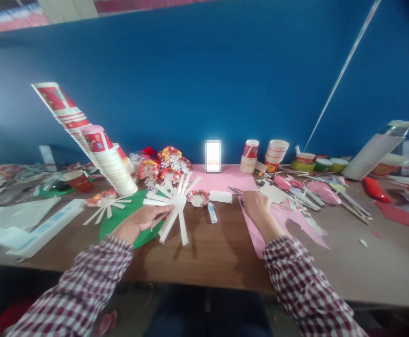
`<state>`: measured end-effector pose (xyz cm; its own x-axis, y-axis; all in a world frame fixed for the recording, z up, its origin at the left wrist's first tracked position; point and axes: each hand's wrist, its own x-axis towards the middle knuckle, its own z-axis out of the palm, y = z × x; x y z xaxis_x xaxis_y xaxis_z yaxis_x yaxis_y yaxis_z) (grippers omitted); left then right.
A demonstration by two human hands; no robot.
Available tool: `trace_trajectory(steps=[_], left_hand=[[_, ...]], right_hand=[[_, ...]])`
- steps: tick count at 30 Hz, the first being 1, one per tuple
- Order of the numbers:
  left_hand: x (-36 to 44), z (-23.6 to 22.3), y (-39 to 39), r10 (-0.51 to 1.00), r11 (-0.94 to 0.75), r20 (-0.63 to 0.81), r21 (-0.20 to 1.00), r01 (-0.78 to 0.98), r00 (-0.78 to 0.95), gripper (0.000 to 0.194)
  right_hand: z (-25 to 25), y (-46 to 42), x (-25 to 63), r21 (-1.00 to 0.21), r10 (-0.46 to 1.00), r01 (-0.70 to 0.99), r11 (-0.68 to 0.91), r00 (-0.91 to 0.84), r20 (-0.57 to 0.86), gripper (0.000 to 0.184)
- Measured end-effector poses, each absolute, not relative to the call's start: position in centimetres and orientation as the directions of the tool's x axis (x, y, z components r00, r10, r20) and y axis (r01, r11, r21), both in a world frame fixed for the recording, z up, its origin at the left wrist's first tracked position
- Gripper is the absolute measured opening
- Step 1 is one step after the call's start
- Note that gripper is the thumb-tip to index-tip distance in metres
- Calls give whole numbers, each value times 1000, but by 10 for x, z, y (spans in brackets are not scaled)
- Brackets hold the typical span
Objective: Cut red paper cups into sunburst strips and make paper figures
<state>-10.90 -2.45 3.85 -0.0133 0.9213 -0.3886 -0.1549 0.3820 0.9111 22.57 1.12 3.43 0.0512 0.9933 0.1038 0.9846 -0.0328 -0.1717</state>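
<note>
My left hand [142, 221] holds a paper cup cut into white spreading strips [175, 206] just above the brown table [211, 252]. My right hand [256, 204] is closed, resting on a pink paper sheet [281, 224], right beside the scissors [235, 190]; whether it grips them I cannot make out. A small glue stick [212, 212] lies between my hands. A green paper disc [127, 217] sits under my left hand.
A leaning stack of red-and-white paper cups [85, 135] rises at the left. Finished cup flowers [167, 166], more cup stacks [276, 154], pink cut-outs with sticks [317, 192], a white tube [373, 152] and a blue wall behind.
</note>
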Motion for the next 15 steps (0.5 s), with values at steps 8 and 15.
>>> trace_trajectory(steps=[8, 15], left_hand=[[-122, 65, -21, 914, 287, -348, 918, 272, 209, 47], [-137, 64, -24, 896, 136, -328, 845, 517, 301, 52]], right_hand=[[39, -29, 189, -155, 927, 932, 329, -287, 241, 24], [15, -41, 168, -201, 860, 841, 501, -461, 218, 21]])
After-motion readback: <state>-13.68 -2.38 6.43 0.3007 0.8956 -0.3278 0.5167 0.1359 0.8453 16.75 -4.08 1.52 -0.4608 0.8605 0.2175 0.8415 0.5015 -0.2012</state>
